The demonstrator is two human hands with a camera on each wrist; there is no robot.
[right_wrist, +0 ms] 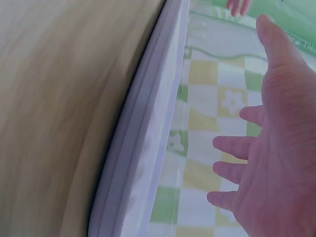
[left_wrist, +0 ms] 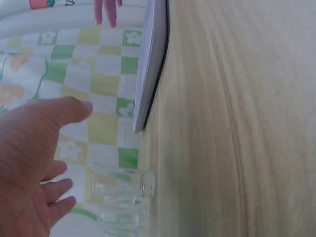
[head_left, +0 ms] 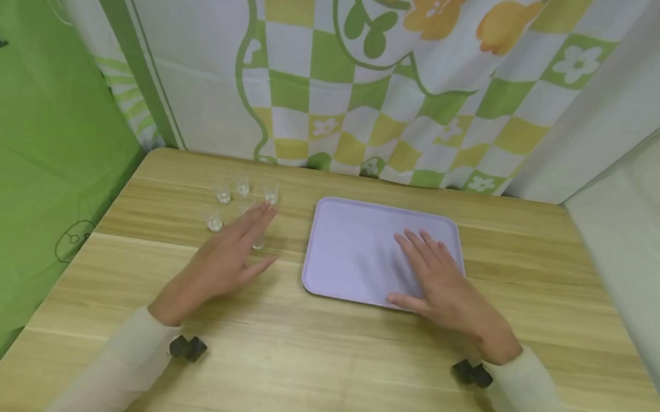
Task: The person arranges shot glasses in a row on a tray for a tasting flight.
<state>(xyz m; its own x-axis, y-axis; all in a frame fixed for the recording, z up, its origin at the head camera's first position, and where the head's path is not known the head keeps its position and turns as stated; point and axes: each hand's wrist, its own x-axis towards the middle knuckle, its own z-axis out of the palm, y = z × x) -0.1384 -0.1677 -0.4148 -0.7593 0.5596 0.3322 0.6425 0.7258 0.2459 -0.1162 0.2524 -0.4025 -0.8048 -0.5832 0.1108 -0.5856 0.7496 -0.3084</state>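
Above the wooden table, my left hand [head_left: 225, 256] is held with fingers straight and thumb spread, over a group of small clear glasses. One glass [head_left: 214, 222] stands left of the hand, another glass [head_left: 271, 192] just past its fingertips. Several of them show upright, and the hand partly covers some. In the left wrist view a nearer glass [left_wrist: 121, 181] stands below the fingers. My right hand [head_left: 445, 290] hovers over the right part of a lavender tray [head_left: 350, 252], its fingers spread and holding nothing. The tray's raised rim [right_wrist: 133, 148] shows below that hand in the right wrist view.
The wooden table [head_left: 318, 371] reaches back to a checked, flowered curtain [head_left: 371, 107]. A green cloth [head_left: 43, 122] hangs along the left side, and a pale wall [head_left: 646, 209] borders the right. The tray lies right of the glasses.
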